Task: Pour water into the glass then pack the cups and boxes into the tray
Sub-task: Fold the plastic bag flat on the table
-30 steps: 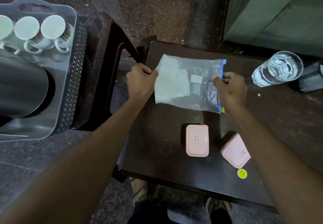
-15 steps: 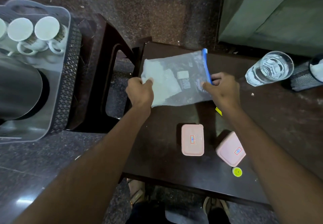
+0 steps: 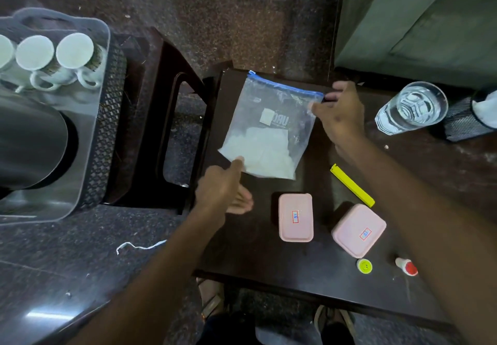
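A clear zip bag [image 3: 271,129] with a blue seal and white powder lies on the dark table [image 3: 269,269]. My right hand [image 3: 340,114] pinches the bag's top right corner by the seal. My left hand [image 3: 222,191] is at the bag's lower left corner, thumb touching it, fingers loose and blurred. Two pink lidded boxes [image 3: 295,217] [image 3: 359,230] sit in front of the bag. A glass [image 3: 412,106] filled with water stands at the right. On the left, the grey tray [image 3: 92,118] holds upturned white cups [image 3: 74,54] and a steel jug [image 3: 29,140].
A yellow clip [image 3: 352,185] lies right of the bag. A yellow smiley cap [image 3: 364,266] and a small white and red bottle [image 3: 406,266] sit near the table's front edge. A black mesh holder [image 3: 468,121] stands far right. A dark stool [image 3: 166,135] is between tray and table.
The bag has been turned so its blue seal now runs along the far edge and laid flat. My left hand slid down to its lower corner. The yellow clip is now uncovered.
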Motion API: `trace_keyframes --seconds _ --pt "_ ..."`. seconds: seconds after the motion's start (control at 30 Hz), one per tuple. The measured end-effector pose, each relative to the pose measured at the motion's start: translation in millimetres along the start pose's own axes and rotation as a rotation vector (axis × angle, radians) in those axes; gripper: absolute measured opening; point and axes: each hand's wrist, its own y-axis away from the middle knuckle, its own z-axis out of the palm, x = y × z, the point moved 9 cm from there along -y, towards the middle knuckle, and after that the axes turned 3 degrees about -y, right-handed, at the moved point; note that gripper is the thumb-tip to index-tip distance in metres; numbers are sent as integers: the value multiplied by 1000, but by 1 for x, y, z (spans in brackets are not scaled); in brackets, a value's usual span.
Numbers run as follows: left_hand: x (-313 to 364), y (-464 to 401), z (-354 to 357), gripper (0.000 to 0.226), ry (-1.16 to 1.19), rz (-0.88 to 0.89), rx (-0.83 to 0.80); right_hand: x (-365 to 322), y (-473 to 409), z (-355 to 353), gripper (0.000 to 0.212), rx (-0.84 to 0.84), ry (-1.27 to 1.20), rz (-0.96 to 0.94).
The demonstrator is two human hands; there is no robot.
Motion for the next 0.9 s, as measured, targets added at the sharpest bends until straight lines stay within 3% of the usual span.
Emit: trace_keyframes --seconds 0.1,0.17,0.27,0.33,0.47,0.6,0.67,0.8,0.9 --pt "51 -3 -65 59 -234 294 420 15 7 -4 52 75 88 53" --pt "88 -12 -81 43 -202 448 525 18 11 1 35 72 90 84" --pt "139 -44 -57 20 -170 564 346 12 12 13 17 31 53 79" --pt "153 -67 -41 17 -145 532 233 9 12 20 13 -11 -19 72" --pt "156 -96 -43 16 -84 478 197 2 14 26 7 -97 -202 5" --pt "155 -98 -42 26 28 519 31 -4 18 28 17 -214 -390 -28" --pt "148 -95 -44 27 45 522 -17 -4 20 27 13 -252 -451 -55" --pt "135 -87 -44 26 100 554 -70 -4 25 23 11 -300 -439 -140" --pt "133 -71 -39 20 150 669 -124 4 29 21 30 -295 -389 -144"
